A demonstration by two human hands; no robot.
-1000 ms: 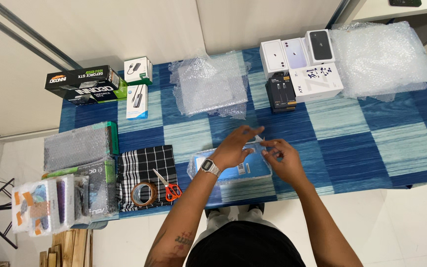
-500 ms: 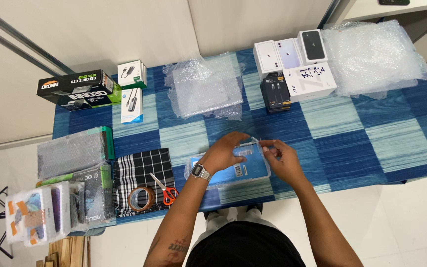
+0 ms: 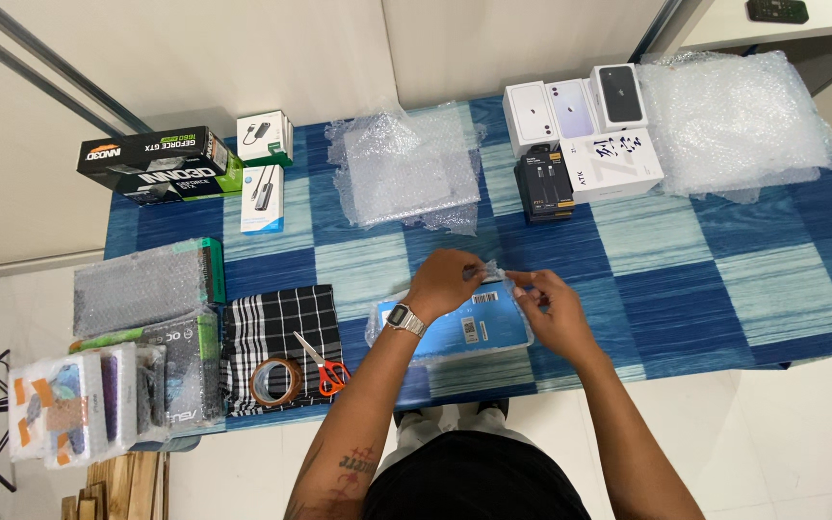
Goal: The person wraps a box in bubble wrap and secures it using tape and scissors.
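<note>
A flat blue box [image 3: 469,325] lies wrapped in clear bubble wrap near the table's front edge. My left hand [image 3: 447,280], with a metal watch on the wrist, pinches the wrap at the box's far edge. My right hand [image 3: 553,306] grips the wrap at the box's right far corner. Both hands touch the wrap; the fingertips almost meet above the box.
Orange-handled scissors [image 3: 322,362] and a tape roll [image 3: 275,381] lie on a checked cloth [image 3: 276,327] to the left. Bubble wrap sheets [image 3: 406,169] [image 3: 739,120], small white boxes [image 3: 262,173], phone boxes [image 3: 580,106], a black box [image 3: 161,164] and wrapped packages [image 3: 142,289] sit on the blue table [image 3: 705,279].
The view shifted slightly. My hands have drawn closer together over the far edge of the wrapped box, folding the wrap there.
</note>
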